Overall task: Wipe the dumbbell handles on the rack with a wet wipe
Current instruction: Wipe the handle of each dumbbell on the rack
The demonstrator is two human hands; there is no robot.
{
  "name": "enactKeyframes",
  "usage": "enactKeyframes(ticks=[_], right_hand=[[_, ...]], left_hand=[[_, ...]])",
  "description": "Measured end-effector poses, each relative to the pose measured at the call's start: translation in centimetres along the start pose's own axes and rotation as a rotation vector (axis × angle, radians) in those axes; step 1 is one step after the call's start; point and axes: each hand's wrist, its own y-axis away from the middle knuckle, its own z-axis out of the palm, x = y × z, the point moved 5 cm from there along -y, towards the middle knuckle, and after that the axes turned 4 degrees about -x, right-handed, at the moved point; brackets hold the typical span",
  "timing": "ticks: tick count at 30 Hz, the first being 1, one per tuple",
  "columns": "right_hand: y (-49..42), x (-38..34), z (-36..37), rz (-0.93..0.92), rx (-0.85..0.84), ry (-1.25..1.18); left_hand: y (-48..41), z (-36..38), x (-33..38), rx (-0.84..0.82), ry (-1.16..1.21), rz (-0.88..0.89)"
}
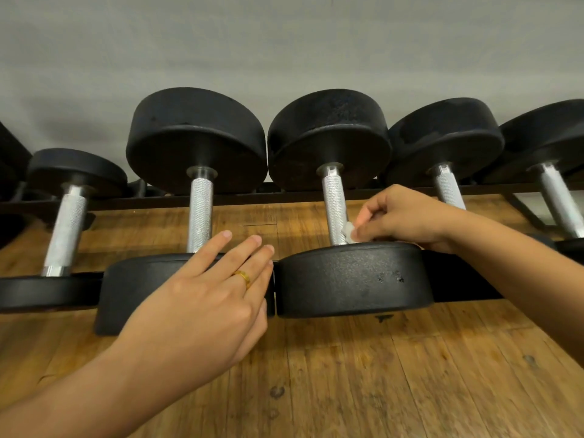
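Several black dumbbells with knurled silver handles lie across a dark metal rack (458, 279). My right hand (401, 216) pinches a small white wet wipe (349, 231) against the lower end of the middle handle (334, 200), just above that dumbbell's near head (350, 279). My left hand (202, 298), with a gold ring, rests flat and spread on the near head of the neighbouring dumbbell (126, 289), by the foot of its handle (199, 213). It holds nothing.
More dumbbells flank these: a smaller one at left (64, 229) and two at right (448, 191), (559, 207). A wooden plank floor (347, 390) runs beneath and before the rack. A plain grey wall (284, 42) stands behind.
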Motion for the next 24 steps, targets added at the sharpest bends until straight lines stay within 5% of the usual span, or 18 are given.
enactKeyframes(ticks=[5, 11, 24], right_hand=[[-1.2, -0.8, -1.6, -0.147, 0.290, -0.131], [-2.8, -2.3, -2.0, -0.347, 0.688, 0.056], [-1.7, -2.0, -1.2, -0.375, 0.528, 0.210]], left_hand=[[0.0, 0.1, 0.0, 0.011, -0.002, 0.007], [-0.1, 0.1, 0.0, 0.028, 0.008, 0.011], [-0.1, 0.3, -0.1, 0.053, 0.021, 0.013]])
